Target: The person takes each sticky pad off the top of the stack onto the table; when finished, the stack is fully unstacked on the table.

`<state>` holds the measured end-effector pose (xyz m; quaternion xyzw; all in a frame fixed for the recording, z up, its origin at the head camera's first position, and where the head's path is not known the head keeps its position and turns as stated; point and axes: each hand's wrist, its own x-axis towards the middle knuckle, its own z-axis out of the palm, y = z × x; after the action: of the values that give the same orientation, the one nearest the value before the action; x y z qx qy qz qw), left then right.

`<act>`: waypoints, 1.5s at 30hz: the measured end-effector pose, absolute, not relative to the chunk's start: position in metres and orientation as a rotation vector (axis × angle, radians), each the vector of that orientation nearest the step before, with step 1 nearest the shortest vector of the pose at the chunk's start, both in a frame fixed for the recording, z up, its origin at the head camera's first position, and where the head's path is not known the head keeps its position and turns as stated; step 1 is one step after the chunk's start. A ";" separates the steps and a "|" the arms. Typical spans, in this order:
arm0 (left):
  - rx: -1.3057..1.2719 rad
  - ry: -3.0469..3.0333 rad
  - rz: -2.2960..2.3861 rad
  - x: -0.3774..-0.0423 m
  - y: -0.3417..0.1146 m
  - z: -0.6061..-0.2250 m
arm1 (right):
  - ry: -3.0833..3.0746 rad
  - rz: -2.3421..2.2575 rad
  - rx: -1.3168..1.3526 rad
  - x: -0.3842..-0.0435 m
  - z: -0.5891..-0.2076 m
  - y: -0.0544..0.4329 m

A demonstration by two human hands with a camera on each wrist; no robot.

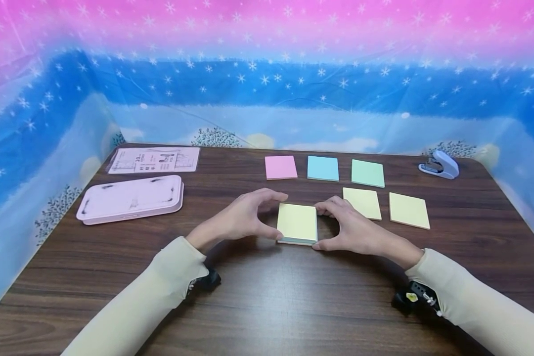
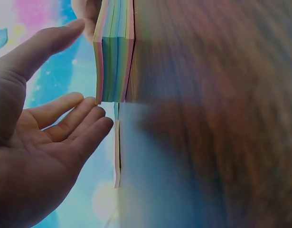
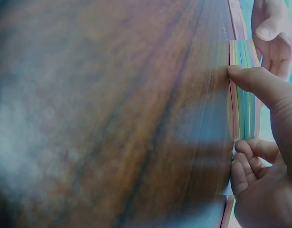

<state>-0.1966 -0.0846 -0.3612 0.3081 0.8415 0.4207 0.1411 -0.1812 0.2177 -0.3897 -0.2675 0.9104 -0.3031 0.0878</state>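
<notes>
In the head view a stack of sticky note pads (image 1: 296, 221), pale yellow on top, lies on the table between both hands. Its edges show pink, green, blue and yellow layers in the left wrist view. My left hand (image 1: 242, 217) is at the stack's left side, fingers loosely bent by the far corner and thumb apart from them. My right hand (image 1: 353, 225) holds the right side, its thumb at the near corner and curled fingers at the far one. Two yellow pads (image 1: 362, 203) lie beyond and beside the right hand.
A pink pad (image 1: 281, 167), a blue pad (image 1: 323, 168) and a green pad (image 1: 367, 173) form a row at the back. A stapler (image 1: 440, 165) stands at the far right. At the left are a pink case (image 1: 131, 199) and a printed packet (image 1: 155, 159).
</notes>
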 end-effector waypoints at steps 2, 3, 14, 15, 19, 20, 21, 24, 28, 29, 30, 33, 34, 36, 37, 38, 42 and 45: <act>0.884 2.400 1.232 -0.197 -0.084 -0.363 | 2.709 -0.902 -0.793 -0.181 -0.390 0.218; 0.880 2.390 1.236 -0.198 -0.084 -0.364 | 2.708 -0.903 -0.793 -0.181 -0.390 0.218; 0.890 2.366 1.253 -0.200 -0.080 -0.372 | 2.705 -0.918 -0.802 -0.182 -0.389 0.217; 0.896 2.371 1.251 -0.200 -0.080 -0.372 | 2.704 -0.920 -0.802 -0.182 -0.388 0.217; 0.910 2.404 1.232 -0.199 -0.079 -0.373 | 2.701 -0.922 -0.804 -0.182 -0.389 0.218; 0.908 2.416 1.222 -0.199 -0.079 -0.373 | 2.701 -0.922 -0.806 -0.182 -0.389 0.218; 0.911 2.425 1.216 -0.199 -0.078 -0.372 | 2.702 -0.922 -0.807 -0.182 -0.389 0.218; 0.908 2.444 1.199 -0.198 -0.078 -0.372 | 2.704 -0.922 -0.813 -0.182 -0.390 0.218; 0.900 2.464 1.181 -0.197 -0.078 -0.371 | 2.703 -0.923 -0.817 -0.182 -0.390 0.218; 0.900 2.468 1.179 -0.197 -0.078 -0.371 | 2.702 -0.924 -0.817 -0.181 -0.390 0.218; 0.900 2.475 1.175 -0.197 -0.078 -0.371 | 2.701 -0.924 -0.817 -0.181 -0.390 0.218; 0.897 2.486 1.164 -0.196 -0.079 -0.371 | 2.700 -0.923 -0.817 -0.181 -0.389 0.218; 0.897 2.487 1.163 -0.196 -0.079 -0.371 | 2.700 -0.922 -0.818 -0.181 -0.389 0.218; 0.887 2.496 1.155 -0.196 -0.080 -0.370 | 2.700 -0.916 -0.819 -0.180 -0.389 0.218; 0.881 2.499 1.152 -0.196 -0.081 -0.370 | 2.700 -0.914 -0.819 -0.180 -0.389 0.218; 0.881 2.506 1.147 -0.195 -0.082 -0.370 | 2.701 -0.911 -0.818 -0.180 -0.389 0.218; 0.890 2.515 1.139 -0.195 -0.086 -0.371 | 2.704 -0.906 -0.819 -0.180 -0.389 0.217; 0.910 2.504 1.140 -0.196 -0.087 -0.372 | 2.712 -0.902 -0.820 -0.180 -0.389 0.217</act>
<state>-0.1960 -0.0872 -0.3721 0.3118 0.8577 0.3904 0.1213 -0.1803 0.2168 -0.3888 -0.2747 0.9089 -0.3023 0.0842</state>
